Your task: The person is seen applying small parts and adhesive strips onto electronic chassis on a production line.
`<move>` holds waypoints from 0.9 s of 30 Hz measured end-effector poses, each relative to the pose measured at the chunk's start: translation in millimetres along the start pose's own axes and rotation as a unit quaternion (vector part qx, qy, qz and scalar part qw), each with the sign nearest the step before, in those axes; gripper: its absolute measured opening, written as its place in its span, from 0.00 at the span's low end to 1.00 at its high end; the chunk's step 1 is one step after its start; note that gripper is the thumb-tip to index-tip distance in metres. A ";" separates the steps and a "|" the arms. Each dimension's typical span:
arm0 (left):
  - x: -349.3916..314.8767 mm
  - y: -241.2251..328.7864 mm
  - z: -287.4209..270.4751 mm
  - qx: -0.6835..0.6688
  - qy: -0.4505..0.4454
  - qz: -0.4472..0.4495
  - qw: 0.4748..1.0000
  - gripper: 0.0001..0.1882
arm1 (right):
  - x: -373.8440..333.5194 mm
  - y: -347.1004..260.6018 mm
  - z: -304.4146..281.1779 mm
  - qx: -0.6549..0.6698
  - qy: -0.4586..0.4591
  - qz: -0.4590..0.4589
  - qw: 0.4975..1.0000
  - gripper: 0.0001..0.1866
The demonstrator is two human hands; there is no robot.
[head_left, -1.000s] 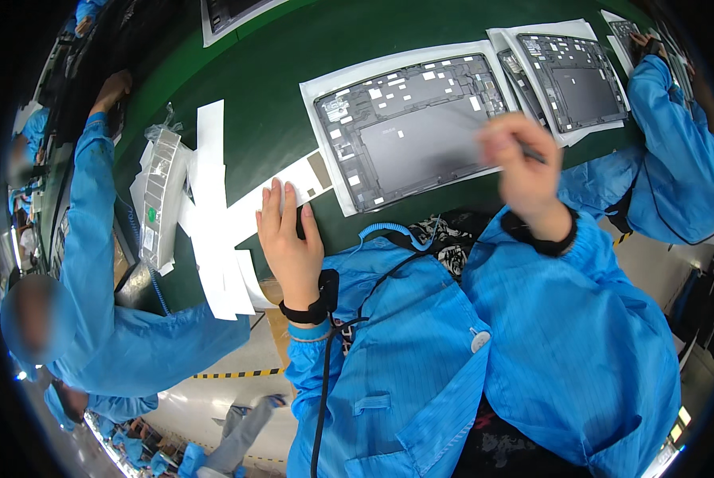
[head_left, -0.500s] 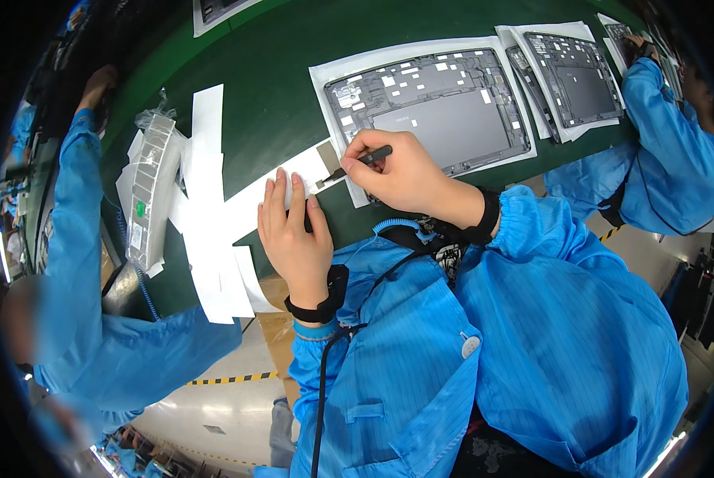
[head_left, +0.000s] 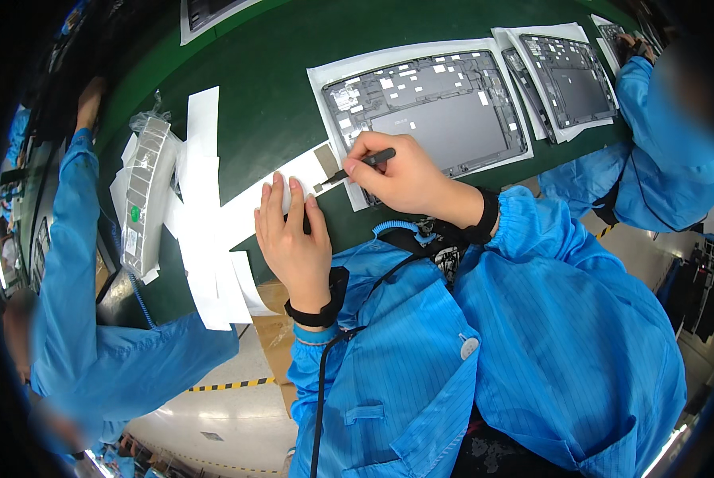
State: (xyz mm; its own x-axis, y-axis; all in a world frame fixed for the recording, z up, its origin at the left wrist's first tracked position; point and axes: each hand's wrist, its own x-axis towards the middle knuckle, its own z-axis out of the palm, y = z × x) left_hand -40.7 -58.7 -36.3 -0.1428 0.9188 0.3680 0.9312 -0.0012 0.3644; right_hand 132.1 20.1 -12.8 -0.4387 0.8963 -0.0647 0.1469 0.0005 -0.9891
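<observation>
My left hand (head_left: 295,247) lies flat with fingers stretched, pressing on a white backing strip (head_left: 249,209). The strip carries a grey-brown rectangular patch (head_left: 326,156) near its right end and a small greyish piece (head_left: 318,189) below that. Pinched in my right hand (head_left: 397,175) are slim black tweezers (head_left: 377,157), their tip down at the strip close to the small piece. Just beyond my right hand, a dark grey tablet housing (head_left: 444,103) dotted with small white stickers rests on a white sheet. My right hand covers part of its near edge.
More housings (head_left: 570,84) lie on white sheets to the right, beside a co-worker in blue (head_left: 651,151). Left of me are loose white strips (head_left: 201,183) and a plastic-wrapped stack of pale parts (head_left: 148,195). A co-worker's sleeve (head_left: 70,239) reaches over the green table (head_left: 269,88) at far left.
The view has shifted slightly. My hands keep nearly the same pose, with the tweezers' tip still at the strip beside the small piece.
</observation>
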 end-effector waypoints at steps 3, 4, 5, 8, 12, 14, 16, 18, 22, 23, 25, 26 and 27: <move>0.5 1.1 0.8 0.005 0.001 -0.007 1.000 0.16 | 0.9 -3.1 0.6 -0.058 -0.016 -0.029 0.998 0.07; 0.8 1.3 0.6 0.005 0.001 -0.010 1.000 0.16 | 0.7 -3.9 1.2 -0.063 -0.018 -0.033 0.997 0.07; 1.0 1.4 0.7 0.005 0.001 -0.010 1.000 0.16 | 0.8 -3.7 1.8 -0.063 -0.018 -0.032 0.997 0.07; 1.5 1.3 0.6 -0.001 0.002 -0.009 1.000 0.16 | 1.0 0.4 2.7 0.106 -0.001 0.021 0.994 0.07; 1.8 1.4 0.2 0.006 0.005 -0.008 1.000 0.16 | 0.3 -0.7 1.6 -0.009 -0.004 0.002 1.000 0.07; 1.5 1.4 0.8 0.004 0.007 -0.008 1.000 0.17 | -0.2 -2.9 4.2 -0.060 -0.019 -0.016 0.998 0.07; 1.7 1.7 1.3 0.005 0.012 -0.006 1.000 0.17 | 0.2 -4.5 9.0 0.030 0.011 -0.004 0.999 0.07; 2.3 2.1 0.3 0.002 0.010 -0.006 1.000 0.17 | -2.3 -11.0 8.4 0.083 0.027 0.014 0.996 0.08; 2.0 2.2 -1.4 0.003 0.011 -0.003 1.000 0.17 | 7.3 -24.5 -16.2 0.157 0.118 0.000 0.981 0.09; 3.8 4.4 -3.3 0.000 0.013 0.001 1.000 0.17 | 13.5 -23.6 -28.7 0.132 0.138 -0.018 0.981 0.09; 11.1 11.6 -12.9 -0.022 -0.026 -0.030 0.999 0.16 | 27.2 -8.4 -48.7 0.115 0.130 -0.014 0.985 0.08; 17.1 16.3 -17.1 0.006 -0.022 -0.020 1.000 0.13 | 30.3 0.3 -50.9 0.115 0.133 -0.015 0.984 0.08; 22.5 20.4 -18.7 0.005 -0.022 -0.017 1.000 0.13 | 33.3 8.9 -51.0 0.125 0.109 -0.016 0.986 0.09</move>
State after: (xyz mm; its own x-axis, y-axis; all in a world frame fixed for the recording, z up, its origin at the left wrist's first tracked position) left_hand -31.2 -45.4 -4.6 -0.1598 0.9348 0.3173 0.9295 0.0342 0.3673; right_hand 164.0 72.6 -17.0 -0.2348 0.9716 -0.0295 -0.0984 -0.0540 -0.9937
